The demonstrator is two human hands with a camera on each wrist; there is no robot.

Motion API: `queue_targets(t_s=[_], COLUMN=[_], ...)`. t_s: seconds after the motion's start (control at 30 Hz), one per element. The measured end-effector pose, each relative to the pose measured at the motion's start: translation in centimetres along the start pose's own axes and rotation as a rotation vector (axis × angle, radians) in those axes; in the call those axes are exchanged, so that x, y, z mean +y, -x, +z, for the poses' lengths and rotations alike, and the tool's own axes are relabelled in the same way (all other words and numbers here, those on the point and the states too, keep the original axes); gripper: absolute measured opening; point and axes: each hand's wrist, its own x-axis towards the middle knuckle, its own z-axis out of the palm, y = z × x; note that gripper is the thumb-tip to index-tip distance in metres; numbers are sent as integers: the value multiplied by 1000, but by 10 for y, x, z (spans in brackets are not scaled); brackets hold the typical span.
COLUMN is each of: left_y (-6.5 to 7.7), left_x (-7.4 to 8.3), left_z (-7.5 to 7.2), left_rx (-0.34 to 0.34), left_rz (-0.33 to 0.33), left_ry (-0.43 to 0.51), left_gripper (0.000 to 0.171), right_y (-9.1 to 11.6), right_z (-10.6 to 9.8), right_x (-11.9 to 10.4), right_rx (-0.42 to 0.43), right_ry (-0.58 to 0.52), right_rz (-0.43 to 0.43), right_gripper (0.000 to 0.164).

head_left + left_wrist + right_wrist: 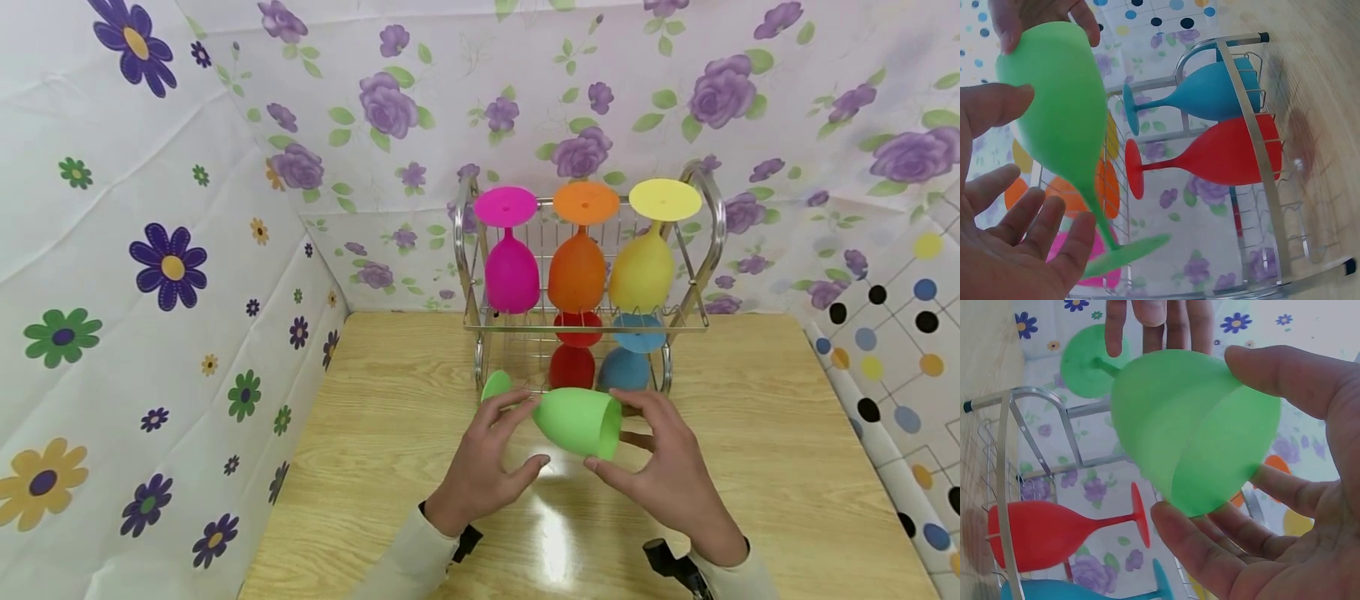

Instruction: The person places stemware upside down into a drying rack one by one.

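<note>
A green plastic wine goblet is held on its side in front of the rack, mouth to the right and foot to the left. My right hand grips it by the rim, thumb on one side and fingers on the other, as the right wrist view shows. Around the stem end, my left hand is spread, its thumb and fingers apart. In the left wrist view the left fingers lie beside the stem without closing on it.
A two-tier metal rack stands against the flowered backdrop. Upside down on its upper tier are pink, orange and yellow goblets. Red and blue goblets stand inverted below. The wooden table extends around it.
</note>
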Motion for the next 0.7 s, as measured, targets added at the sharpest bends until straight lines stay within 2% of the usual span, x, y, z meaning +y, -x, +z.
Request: queue_targets(t_s=[0.3, 0.5, 0.6, 0.7], left_y=[19, 26, 23, 18], left_x=[5, 11, 12, 13], left_z=[9, 22, 25, 26], left_rx=[207, 263, 279, 283], left_rz=[-104, -233, -285, -306], left_ry=[257, 621, 791, 931], left_gripper=[65, 61, 61, 63], right_y=[2, 3, 3, 4], right_z=[7, 14, 17, 21], right_x=[0, -2, -4, -5], right_rx=[36, 42, 39, 24], right_ry=[-250, -396, -488, -580], right_rz=[98, 92, 81, 57], right_gripper=[85, 85, 84, 83])
